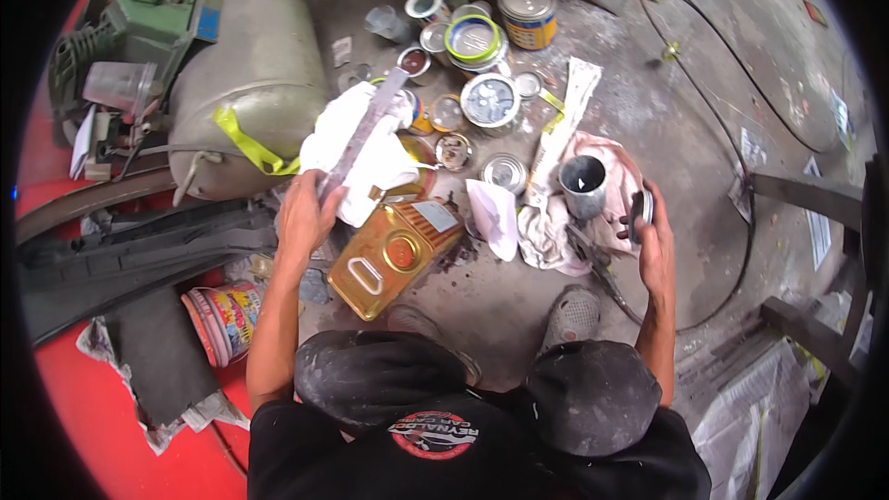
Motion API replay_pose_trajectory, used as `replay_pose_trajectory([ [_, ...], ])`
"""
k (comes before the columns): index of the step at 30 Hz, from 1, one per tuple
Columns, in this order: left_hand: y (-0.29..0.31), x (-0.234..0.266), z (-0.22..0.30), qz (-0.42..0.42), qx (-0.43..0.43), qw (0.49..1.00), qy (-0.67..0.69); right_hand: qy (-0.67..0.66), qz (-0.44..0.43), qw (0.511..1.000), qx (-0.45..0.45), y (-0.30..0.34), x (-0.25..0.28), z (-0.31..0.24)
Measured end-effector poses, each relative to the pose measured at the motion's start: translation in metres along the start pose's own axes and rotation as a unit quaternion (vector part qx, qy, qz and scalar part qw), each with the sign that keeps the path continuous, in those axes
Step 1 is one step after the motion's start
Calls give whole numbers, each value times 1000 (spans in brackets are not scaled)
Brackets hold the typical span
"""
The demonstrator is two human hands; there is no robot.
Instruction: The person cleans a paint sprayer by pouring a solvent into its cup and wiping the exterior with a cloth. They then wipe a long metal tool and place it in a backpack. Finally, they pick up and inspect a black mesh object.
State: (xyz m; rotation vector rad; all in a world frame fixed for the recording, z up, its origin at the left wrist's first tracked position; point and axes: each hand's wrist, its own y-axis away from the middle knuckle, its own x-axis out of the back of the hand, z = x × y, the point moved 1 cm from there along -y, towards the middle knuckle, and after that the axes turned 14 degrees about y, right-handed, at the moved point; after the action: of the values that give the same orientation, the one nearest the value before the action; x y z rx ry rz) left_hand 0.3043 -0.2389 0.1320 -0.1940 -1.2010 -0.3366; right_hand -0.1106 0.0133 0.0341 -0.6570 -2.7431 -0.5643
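Note:
My left hand is closed on the lower end of a flat greyish mixing stick, which slants up over a crumpled white cloth. Just right of that hand, a gold rectangular metal can with a round red-centred cap lies near my feet. In my right hand is a dark round lid, gripped at its edge. To its left, an open dark grey metal cup stands on a pinkish rag. The inside of the cup looks dark, so its contents cannot be made out.
Several paint cans and lids crowd the floor ahead. A large tank with a green motor stands at the left. A black hose loops on the right. A colourful bucket lies at lower left, near dark panels.

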Motion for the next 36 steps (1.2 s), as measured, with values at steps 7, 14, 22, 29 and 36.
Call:
replay_pose_trajectory([
  [7,2,-9,-16,-24,-11,1000,1,-17,70,993,-98,-30,0,17],
  [14,11,21,-24,-1,99,968,233,344,40,938,-22,-24,-23,44],
  [22,30,42,-27,30,128,884,450,265,-17,951,156,-27,-38,-94],
  [29,13,24,33,-69,96,767,631,371,-183,834,365,-30,-108,-220],
  [36,8,-29,85,-209,1,730,650,-27,-190,964,184,-44,-186,-207],
])
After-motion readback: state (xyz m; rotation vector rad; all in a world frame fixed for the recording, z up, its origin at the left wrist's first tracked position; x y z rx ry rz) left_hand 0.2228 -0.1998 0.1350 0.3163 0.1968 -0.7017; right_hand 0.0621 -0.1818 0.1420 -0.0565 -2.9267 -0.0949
